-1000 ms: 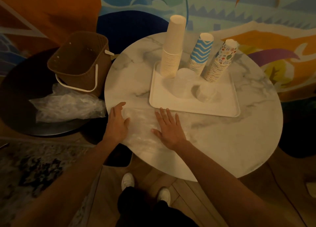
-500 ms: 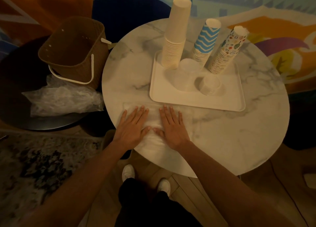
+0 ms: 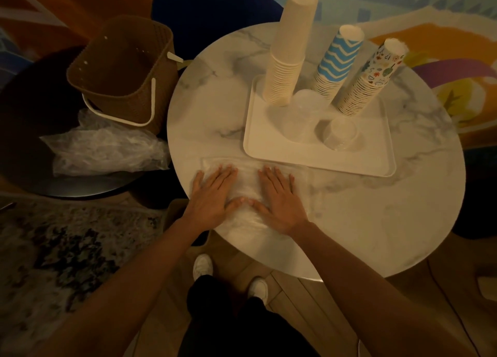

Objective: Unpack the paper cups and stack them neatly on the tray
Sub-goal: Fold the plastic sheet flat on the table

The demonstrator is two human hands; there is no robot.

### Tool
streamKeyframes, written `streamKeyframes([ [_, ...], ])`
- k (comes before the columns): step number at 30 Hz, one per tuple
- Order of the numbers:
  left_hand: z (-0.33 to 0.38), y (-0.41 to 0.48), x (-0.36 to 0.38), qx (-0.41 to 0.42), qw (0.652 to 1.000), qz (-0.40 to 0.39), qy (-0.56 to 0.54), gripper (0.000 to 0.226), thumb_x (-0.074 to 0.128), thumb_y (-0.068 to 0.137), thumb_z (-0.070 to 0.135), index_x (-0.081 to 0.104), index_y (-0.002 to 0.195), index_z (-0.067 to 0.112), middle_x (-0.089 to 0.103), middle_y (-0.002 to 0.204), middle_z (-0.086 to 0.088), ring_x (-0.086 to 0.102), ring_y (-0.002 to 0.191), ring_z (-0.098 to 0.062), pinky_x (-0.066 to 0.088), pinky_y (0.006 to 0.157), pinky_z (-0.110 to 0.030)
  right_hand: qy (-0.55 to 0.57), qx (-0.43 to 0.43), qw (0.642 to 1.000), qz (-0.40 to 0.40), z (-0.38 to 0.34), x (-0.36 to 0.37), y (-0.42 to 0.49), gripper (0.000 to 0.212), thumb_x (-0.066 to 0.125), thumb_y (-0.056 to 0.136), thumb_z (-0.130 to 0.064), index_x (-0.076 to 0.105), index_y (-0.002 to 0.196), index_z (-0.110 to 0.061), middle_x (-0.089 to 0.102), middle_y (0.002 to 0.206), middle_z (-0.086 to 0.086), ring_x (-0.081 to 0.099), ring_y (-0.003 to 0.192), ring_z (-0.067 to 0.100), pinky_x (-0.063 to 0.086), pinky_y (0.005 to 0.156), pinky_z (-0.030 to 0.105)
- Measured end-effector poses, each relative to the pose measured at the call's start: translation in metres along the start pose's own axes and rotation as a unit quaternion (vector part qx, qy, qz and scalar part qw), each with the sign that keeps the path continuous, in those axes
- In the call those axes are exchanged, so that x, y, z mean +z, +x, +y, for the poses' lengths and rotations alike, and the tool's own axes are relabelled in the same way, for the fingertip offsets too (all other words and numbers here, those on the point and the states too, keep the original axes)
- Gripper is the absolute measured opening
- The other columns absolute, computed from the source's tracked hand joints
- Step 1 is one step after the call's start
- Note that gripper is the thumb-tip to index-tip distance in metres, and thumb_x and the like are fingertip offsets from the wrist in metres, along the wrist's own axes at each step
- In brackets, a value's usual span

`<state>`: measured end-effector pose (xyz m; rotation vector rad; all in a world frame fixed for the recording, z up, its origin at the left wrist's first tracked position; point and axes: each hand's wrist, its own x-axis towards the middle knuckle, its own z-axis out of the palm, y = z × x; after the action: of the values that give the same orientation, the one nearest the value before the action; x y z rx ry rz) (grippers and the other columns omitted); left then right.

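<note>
- Already on the tray (image 3: 371, 157), five stacks stand mouth-down. A plain paper stack (image 3: 287, 58), a blue zigzag stack (image 3: 337, 63) and a patterned stack (image 3: 372, 79) line its far side. Two clear cup stacks (image 3: 302, 117) sit in front of them, towards its near rim.
- No loose cups show off the tray, so the stacking looks done and the packaging is what remains.
- Just short of the tray's near rim, a clear plastic wrapper (image 3: 247, 184) lies flat on the worktop (image 3: 363, 222). Its far edge runs alongside that rim, and its long axis looks left to right, though the outline is faint.
- Both hands press down on the wrapper with fingers straight and spread, pointing at the tray, gripping nothing. The left hand (image 3: 212, 195) lies near the tray's left corner and the right hand (image 3: 279, 198) below its middle, with their thumbs nearly meeting.
- Well left of the tray, off the worktop, a brown basket (image 3: 121, 71) and crumpled plastic (image 3: 105, 149) sit on a dark side table (image 3: 27, 141).
- My guess is that the wrapper goes that way next. The left hand is nearer, so a gather and a carry leftwards, away from the tray, would spare the stacks.
</note>
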<state>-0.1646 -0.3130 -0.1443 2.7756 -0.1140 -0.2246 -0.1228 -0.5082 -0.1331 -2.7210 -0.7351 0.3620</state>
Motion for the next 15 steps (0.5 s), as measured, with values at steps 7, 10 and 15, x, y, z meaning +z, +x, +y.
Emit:
streamKeyframes([
  [7,-0.009,0.002,-0.047,-0.031,0.933,0.286,-0.218,0.034,0.048,0.091,0.039,0.062,0.118,0.024,0.066,0.114,0.004,0.058,0.109,-0.016,0.032,0.103,-0.035,0.106,-0.02,0.981,0.164,-0.052,-0.04,0.043,0.055,0.036,0.086,-0.051,0.054,0.128,-0.021,0.052,0.133,0.001,0.042,0.122,0.019,0.026,0.097,0.028],
  [10,-0.038,0.0,-0.07,-0.059,0.916,0.312,-0.244,0.033,0.05,0.092,0.036,0.061,0.119,0.021,0.066,0.11,0.001,0.06,0.102,-0.022,0.045,0.092,-0.048,0.117,-0.051,0.98,0.152,-0.088,-0.046,0.07,0.052,0.036,0.085,-0.049,0.057,0.123,-0.02,0.052,0.13,0.001,0.043,0.121,0.02,0.029,0.096,0.031],
  [15,-0.11,-0.019,-0.099,-0.173,0.901,0.338,-0.209,0.043,0.051,0.088,0.04,0.059,0.122,0.015,0.063,0.116,-0.008,0.055,0.11,-0.027,0.042,0.096,-0.043,0.115,-0.105,0.981,0.12,-0.148,-0.039,0.119,0.04,0.047,0.086,-0.04,0.059,0.118,-0.019,0.053,0.126,0.004,0.046,0.118,0.024,0.035,0.094,0.038],
])
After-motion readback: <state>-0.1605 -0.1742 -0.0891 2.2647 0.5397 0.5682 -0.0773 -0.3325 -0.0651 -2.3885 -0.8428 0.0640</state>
